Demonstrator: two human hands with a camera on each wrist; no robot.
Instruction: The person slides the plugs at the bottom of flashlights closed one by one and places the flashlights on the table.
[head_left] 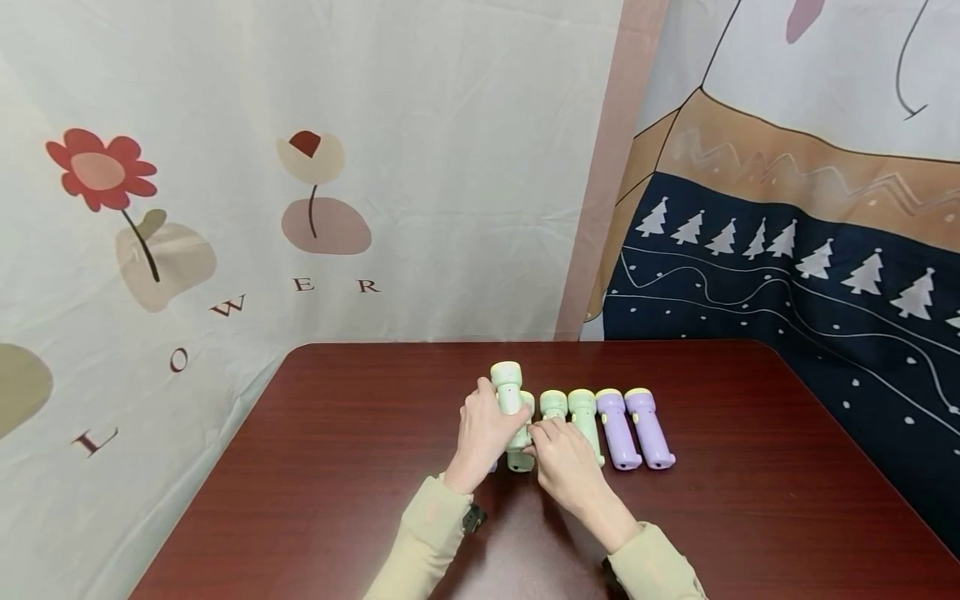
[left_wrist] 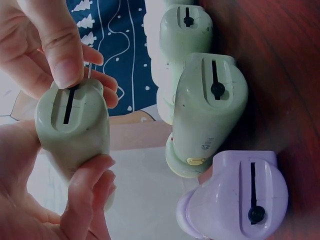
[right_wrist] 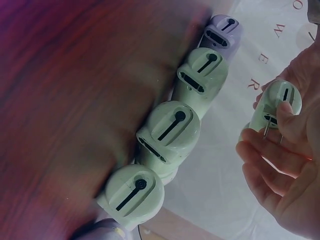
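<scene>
My left hand (head_left: 483,429) grips a pale green flashlight (head_left: 507,385) above the row, its head pointing away. In the left wrist view, the flashlight's tail (left_wrist: 75,132) has a slot with a black slider at its top. My right hand (head_left: 568,467) is at that tail, with the thumb (left_wrist: 65,70) pressed on the slider and the fingers behind. Two thin metal prongs (right_wrist: 267,129) stick out from the tail by the right fingers in the right wrist view. One green flashlight (head_left: 520,462) lies just below the held one, partly hidden by it.
More green flashlights (head_left: 583,402) and two purple flashlights (head_left: 618,433) lie side by side to the right on the dark red table (head_left: 360,450). Another purple flashlight (left_wrist: 240,200) lies at the row's left end, mostly hidden in the head view. Printed curtains (head_left: 450,167) hang behind the table.
</scene>
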